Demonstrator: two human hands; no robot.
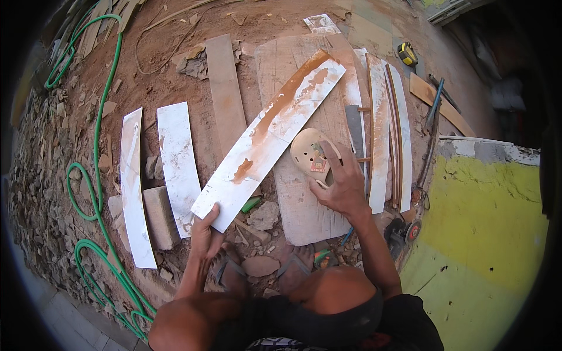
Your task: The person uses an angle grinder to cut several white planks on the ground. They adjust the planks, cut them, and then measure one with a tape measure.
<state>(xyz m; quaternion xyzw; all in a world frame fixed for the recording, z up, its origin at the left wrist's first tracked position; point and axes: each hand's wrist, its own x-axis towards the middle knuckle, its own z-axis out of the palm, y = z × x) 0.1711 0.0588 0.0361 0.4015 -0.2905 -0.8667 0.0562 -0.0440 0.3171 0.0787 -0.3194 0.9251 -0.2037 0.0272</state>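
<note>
My left hand [209, 235] grips the near end of a long white strip [266, 140], thumb on top. Brown patches show along the strip, which slants up to the right, its far part over a wide wooden board [313, 199]. My right hand [345, 181] is closed on a cream, rounded piece [307, 153] with small dark holes and a printed picture. That piece is held just right of the strip; whether they touch I cannot tell. Two more white strips, a broad one [177, 167] and a narrower one [134, 193], lie to the left.
At the right, several long white and brown strips [379, 134] lie side by side. Beyond them is a yellow tape measure [407, 54]. An angle grinder [404, 232] sits by the yellow-green wall [480, 228]. A green hose [98, 140] loops over rubble at the left, near a block [161, 217].
</note>
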